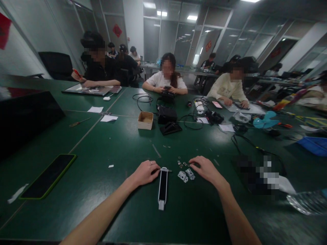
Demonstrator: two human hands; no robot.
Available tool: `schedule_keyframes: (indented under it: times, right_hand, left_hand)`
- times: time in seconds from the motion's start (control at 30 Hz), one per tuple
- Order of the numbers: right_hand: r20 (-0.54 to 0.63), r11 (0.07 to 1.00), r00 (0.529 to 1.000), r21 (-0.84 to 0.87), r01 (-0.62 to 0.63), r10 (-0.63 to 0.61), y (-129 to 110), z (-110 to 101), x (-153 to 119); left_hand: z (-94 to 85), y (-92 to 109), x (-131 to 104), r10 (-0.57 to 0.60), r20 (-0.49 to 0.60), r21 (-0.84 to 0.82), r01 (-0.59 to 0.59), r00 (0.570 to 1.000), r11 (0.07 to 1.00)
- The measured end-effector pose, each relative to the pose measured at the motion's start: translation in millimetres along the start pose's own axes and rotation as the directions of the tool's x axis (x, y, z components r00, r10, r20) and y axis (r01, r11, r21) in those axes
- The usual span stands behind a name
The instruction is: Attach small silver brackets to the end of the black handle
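Fingers (155,175) of the left hand (144,173), curled with thumb and index close together, reach the upper left end of a long, narrow black part with a silver metal frame (162,189) at the lower centre of the frame; whether they grip it or only touch it cannot be told. This part lies lengthwise toward the bottom edge, so most of it extends below the fingertips, and a short metal pin (169,170) sticks out to the right at its upper end.

Farther right, the right hand (207,170) rests with its fingers bent and its thumb near the index finger — the tips just beside a loose cluster of tiny, shiny metal rings (181,166). Whether they pinch one of these cannot be told. Two silver metal brackets with holes (186,175) lie below that cluster, between the black part and the right hand.

All of this sits on a dark green, glossy surface (133,214). A flat black tablet-like object with a bright green edge (48,176) lies at the lower left, and a small, open, pale brown box (145,123) stands above centre — well apart from both hands.
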State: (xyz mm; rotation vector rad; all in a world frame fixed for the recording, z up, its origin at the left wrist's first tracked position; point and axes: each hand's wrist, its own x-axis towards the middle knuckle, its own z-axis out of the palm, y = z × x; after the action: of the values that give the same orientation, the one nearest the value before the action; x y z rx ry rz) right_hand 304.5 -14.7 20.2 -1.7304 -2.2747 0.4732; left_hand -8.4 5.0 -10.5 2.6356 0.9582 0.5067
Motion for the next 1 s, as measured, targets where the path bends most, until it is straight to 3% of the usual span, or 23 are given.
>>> schedule_keyframes:
  times: [0.23, 0.5, 0.8, 1.0]
  right_hand:
    - [0.063, 0.994, 0.993, 0.031, -0.106, 0.104, -1.5, 11.2, 5.5]
    - [0.141, 0.956, 0.949, 0.04, -0.291, 0.282, -12.8, 10.3, 5.3]
    - [0.1, 0.966, 0.966, 0.079, -0.246, 0.238, -18.3, 9.4, 8.7]
    - [-0.042, 0.986, 0.999, 0.164, 0.004, 0.002, -41.5, 15.7, 6.2]
  left_hand:
    - [-0.9, 0.9, 0.9, 0.005, 0.001, 0.002, -0.005, 1.0, 1.0]
    - [0.6, -1.8, 0.4, 0.003, 0.003, 0.017, -0.003, 1.0, 1.0]
    - [3.8, -3.4, 0.7, 0.002, -0.001, 0.018, -0.002, 1.0, 1.0]
    - [2.3, -2.4, 1.0, -0.001, 0.006, 0.023, 0.001, 1.0, 1.0]
